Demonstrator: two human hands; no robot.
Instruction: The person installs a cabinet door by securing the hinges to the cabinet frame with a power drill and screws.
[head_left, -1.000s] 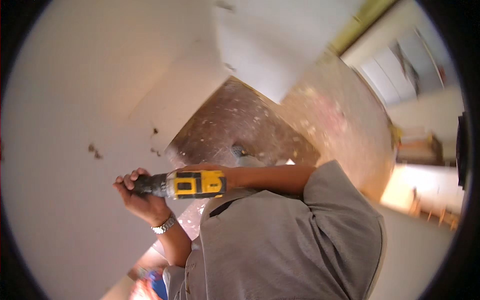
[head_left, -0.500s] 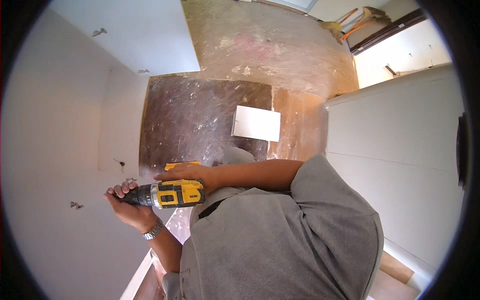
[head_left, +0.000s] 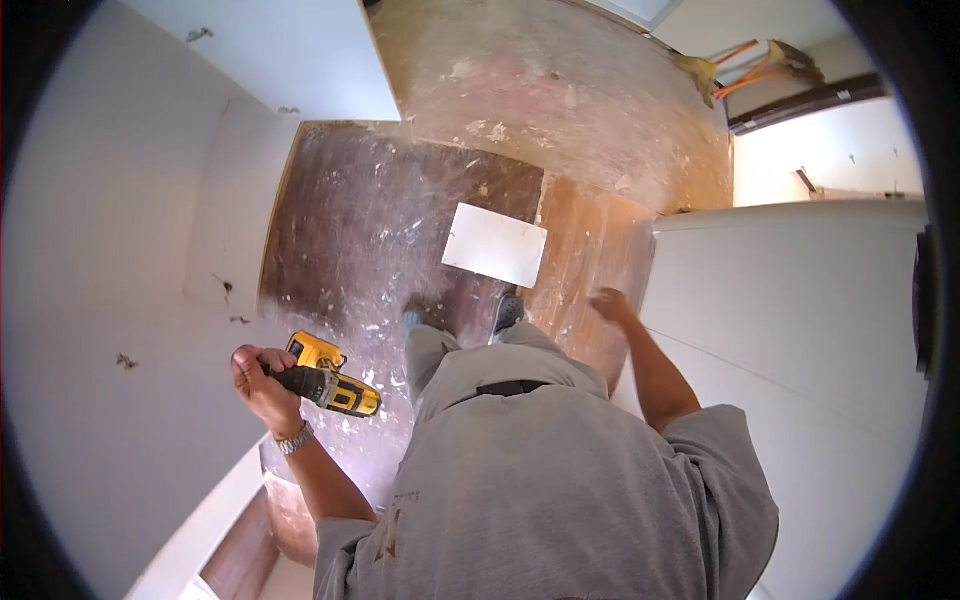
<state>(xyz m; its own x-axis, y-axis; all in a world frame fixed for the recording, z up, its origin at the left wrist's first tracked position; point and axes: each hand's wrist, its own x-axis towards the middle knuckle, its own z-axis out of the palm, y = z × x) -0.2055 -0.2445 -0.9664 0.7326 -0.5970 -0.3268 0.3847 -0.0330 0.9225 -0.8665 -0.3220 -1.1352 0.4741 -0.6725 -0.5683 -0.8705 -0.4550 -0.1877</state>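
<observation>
My left hand (head_left: 265, 385) is closed round the black chuck end of a yellow and black cordless drill (head_left: 345, 394). The drill's body points away to the right, and its yellow battery base (head_left: 313, 350) shows behind it. A metal-band watch sits on my left wrist. My right hand (head_left: 611, 304) hangs apart from the drill, over the wooden floor by the right-hand cabinet. It is blurred, so its finger pose is unclear; no object shows in it.
A white rectangular panel-like object (head_left: 495, 245) lies on the floor ahead of my feet. White panels with metal hinge fittings (head_left: 127, 361) stand at the left, and a long pale cabinet (head_left: 780, 310) runs along the right. Brooms with orange handles (head_left: 750, 75) lean at the far right.
My right hand has let go of the drill and swung out to the right. The left hand keeps the drill by its chuck, now tilted. My feet have come into view.
</observation>
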